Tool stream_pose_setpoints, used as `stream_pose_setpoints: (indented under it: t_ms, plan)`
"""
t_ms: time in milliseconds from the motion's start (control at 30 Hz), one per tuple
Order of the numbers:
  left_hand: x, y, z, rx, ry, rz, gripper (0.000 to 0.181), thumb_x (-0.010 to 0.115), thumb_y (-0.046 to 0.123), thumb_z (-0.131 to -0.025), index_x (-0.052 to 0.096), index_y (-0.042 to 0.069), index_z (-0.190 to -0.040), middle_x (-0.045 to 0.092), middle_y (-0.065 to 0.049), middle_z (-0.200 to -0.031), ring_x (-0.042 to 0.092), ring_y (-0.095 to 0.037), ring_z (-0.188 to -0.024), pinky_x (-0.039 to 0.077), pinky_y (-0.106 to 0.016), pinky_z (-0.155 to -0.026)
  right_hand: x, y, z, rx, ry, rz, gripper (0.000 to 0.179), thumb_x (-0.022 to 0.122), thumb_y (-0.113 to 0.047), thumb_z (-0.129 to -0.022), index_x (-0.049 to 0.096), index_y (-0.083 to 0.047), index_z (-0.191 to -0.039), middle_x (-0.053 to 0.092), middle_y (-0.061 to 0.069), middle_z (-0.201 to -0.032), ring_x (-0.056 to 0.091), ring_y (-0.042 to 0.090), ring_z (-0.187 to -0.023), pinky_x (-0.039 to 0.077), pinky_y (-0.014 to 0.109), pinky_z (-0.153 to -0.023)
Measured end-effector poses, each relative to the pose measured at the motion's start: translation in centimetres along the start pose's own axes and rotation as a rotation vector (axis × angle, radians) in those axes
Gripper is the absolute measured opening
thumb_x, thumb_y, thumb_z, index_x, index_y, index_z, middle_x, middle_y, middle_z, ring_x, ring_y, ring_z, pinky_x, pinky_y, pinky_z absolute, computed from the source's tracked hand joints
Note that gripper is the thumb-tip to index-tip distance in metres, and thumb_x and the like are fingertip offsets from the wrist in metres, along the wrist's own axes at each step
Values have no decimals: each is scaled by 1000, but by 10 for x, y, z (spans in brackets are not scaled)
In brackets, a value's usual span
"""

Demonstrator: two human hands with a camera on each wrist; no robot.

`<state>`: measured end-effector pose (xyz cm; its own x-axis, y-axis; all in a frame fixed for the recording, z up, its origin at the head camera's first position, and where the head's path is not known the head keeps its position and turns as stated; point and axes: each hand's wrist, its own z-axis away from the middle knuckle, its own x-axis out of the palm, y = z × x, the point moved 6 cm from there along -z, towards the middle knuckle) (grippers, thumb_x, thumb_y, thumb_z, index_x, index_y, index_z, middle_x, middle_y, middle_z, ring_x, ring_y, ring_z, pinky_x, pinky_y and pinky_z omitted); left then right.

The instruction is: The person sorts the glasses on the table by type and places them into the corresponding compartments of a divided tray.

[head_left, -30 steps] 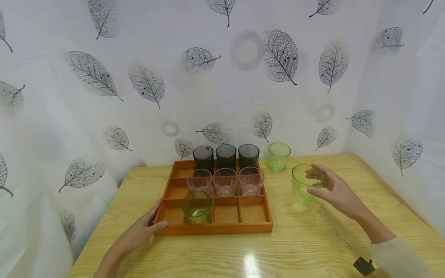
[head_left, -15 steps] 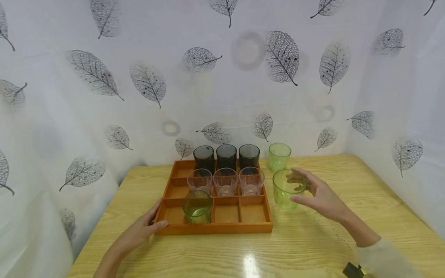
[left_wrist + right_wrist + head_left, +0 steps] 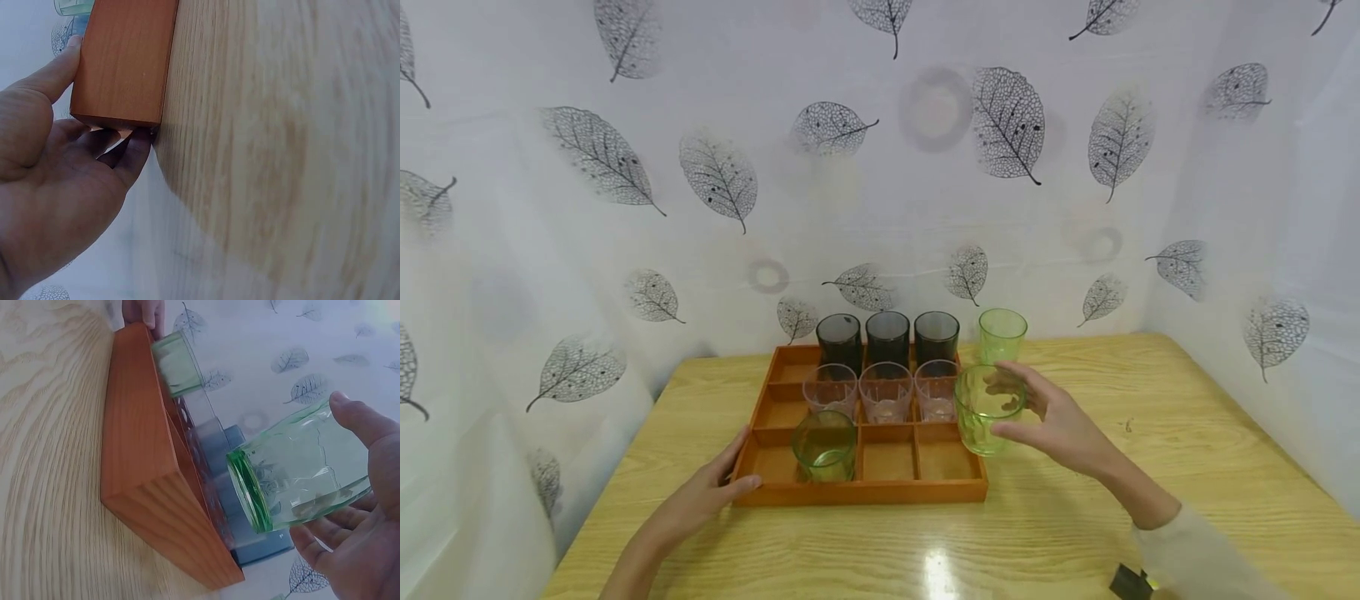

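Note:
My right hand (image 3: 1060,425) grips a clear green glass (image 3: 306,469), thumb on one side and fingers on the other. In the head view this glass overlaps the right edge of a wooden compartment tray (image 3: 865,493); the right wrist view shows its base raised above the tray's side. My left hand (image 3: 700,496) holds the tray's front left corner, with the thumb on top of the rim and the fingers round the outer side (image 3: 125,56). Another green glass (image 3: 824,450) stands in the front row. Two front compartments right of it hold nothing.
Three dark grey glasses (image 3: 888,337) stand in the tray's back row, three pinkish clear glasses (image 3: 887,396) in the middle row. One more green glass (image 3: 1002,332) stands on the wooden table (image 3: 1075,533) behind my right hand. A leaf-patterned curtain (image 3: 880,208) surrounds the table.
My right hand has carried the green glass leftward across the table to the tray's right edge. The left hand has stayed on the tray's corner, and the tray has not moved.

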<state>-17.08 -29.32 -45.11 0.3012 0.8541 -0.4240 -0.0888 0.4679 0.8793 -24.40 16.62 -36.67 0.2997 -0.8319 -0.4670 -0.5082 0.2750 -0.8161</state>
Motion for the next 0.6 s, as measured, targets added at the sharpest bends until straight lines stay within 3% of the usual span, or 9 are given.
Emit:
stream_pose_setpoints:
  t_ms: [133, 367, 600]
  plan:
    - [0, 1, 0, 5, -1, -2, 84, 54, 33, -109, -3, 13, -167, -8, -15, -172, -1, -45, -154, 12, -66, -120, 8, -3, -5, 21, -8, -5, 81, 81, -14, -91, 37, -6, -158, 58, 11, -143, 57, 31, -127, 43, 24, -108]
    - [0, 3, 0, 23, -4, 18, 83, 55, 29, -109, -3, 11, -167, -8, -17, -171, -2, -48, -153, 11, -67, -119, 27, -6, -14, 44, -22, -13, 83, 82, -19, -90, 37, -6, -159, 47, 15, -155, 50, 37, -137, 35, 57, -115]
    - [1, 2, 1, 16, 0, 27, 83, 55, 28, -109, -2, 12, -167, -8, -17, -171, -1, -48, -153, 12, -68, -119, 54, -12, -26, 65, -72, -68, 83, 84, -22, -89, 40, -11, -158, 48, 17, -153, 59, 33, -128, 45, 55, -107]
